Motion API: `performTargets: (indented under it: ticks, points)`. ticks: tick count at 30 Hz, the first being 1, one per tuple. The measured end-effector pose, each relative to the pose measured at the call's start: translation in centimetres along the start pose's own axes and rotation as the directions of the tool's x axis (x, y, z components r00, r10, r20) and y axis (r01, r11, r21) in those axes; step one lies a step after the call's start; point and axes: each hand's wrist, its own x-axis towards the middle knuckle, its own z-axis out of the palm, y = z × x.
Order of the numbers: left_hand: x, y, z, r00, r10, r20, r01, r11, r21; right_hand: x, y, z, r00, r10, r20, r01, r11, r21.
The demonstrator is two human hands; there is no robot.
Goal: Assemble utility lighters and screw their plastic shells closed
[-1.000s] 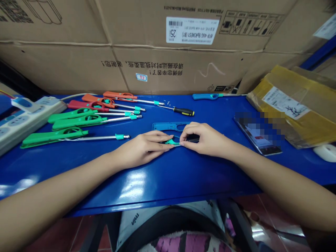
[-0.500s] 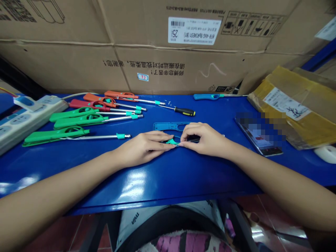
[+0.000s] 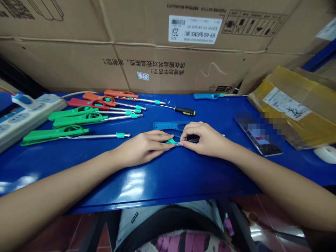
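My left hand [image 3: 145, 147] lies closed over an opened lighter, mostly hidden beneath it; the lighter's teal trigger [image 3: 172, 141] shows at the fingertips. My right hand [image 3: 206, 139] pinches thumb and forefinger together just right of the trigger. What is between those fingertips is too small to make out. A dark, thin rod [image 3: 193, 140] passes under the right hand, and a small metal tip [image 3: 223, 135] shows beyond it. Just behind both hands rests a loose blue handle shell [image 3: 168, 125], its right end covered by the right hand.
Several green, red and orange lighters [image 3: 70, 120] lie at the left, beside a power strip [image 3: 28, 115]. Behind my hands are a screwdriver [image 3: 185, 111] and a blue lighter [image 3: 208, 96]. A phone [image 3: 258, 136] and a yellow-taped package [image 3: 296, 105] occupy the right. Cardboard [image 3: 147, 52] walls the back.
The hands and the lighter beneath them stay almost in place. Only a slight shift of the whole view shows.
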Motion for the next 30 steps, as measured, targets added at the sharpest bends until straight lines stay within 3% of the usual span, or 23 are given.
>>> performTargets:
  ticks: [8,14,16,21,30]
  points:
    - [0.1,0.0,0.0,0.999,0.036,-0.005,-0.035,0.999,0.038,-0.1,-0.1,0.3,1.0,0.028,-0.007,-0.028,0.999,0.018]
    - [0.2,0.2,-0.1,0.999,0.043,-0.001,-0.043,0.998,0.052,0.0,0.5,-0.8,0.989,0.141,-0.049,-0.135,0.985,0.107]
    - [0.2,0.2,-0.2,0.999,0.034,0.002,-0.034,0.999,0.041,-0.1,0.9,-1.7,0.978,0.209,-0.027,-0.203,0.969,0.141]
    - [0.1,0.2,-0.1,1.0,0.016,0.003,-0.016,1.0,0.027,-0.2,1.3,-3.0,0.912,0.37,0.177,-0.388,0.918,0.083]
    - [0.1,0.2,-0.1,1.0,0.002,0.0,-0.002,1.0,0.007,0.0,1.0,-2.6,0.88,0.424,0.213,-0.457,0.878,0.143]
